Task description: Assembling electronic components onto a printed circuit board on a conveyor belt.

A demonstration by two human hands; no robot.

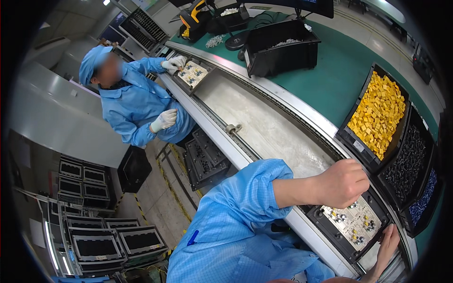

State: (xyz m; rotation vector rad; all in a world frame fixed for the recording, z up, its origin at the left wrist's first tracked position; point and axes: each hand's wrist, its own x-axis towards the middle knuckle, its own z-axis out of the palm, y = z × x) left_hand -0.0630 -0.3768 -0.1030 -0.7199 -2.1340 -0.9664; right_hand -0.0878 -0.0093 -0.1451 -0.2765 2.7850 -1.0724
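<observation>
A pale circuit board (353, 225) with several small blue, black and yellow parts lies in a black carrier (330, 227) on the conveyor before me. Over the board's far left part is my left hand (343, 184), closed with its fingertips bunched. Whatever it may pinch is hidden behind the knuckles. My right hand (388, 245) is at the carrier's right edge, its fingers closed on that edge. The left hand hides the upper corner of the board and carrier.
Beyond the rail stand black bins of yellow blocks (379, 113), black parts (406, 160) and blue parts (423, 198). Up the conveyor (264, 120), a gloved co-worker (137, 101) reaches to another board (192, 74). A large black bin (283, 52) sits on the green bench (330, 70).
</observation>
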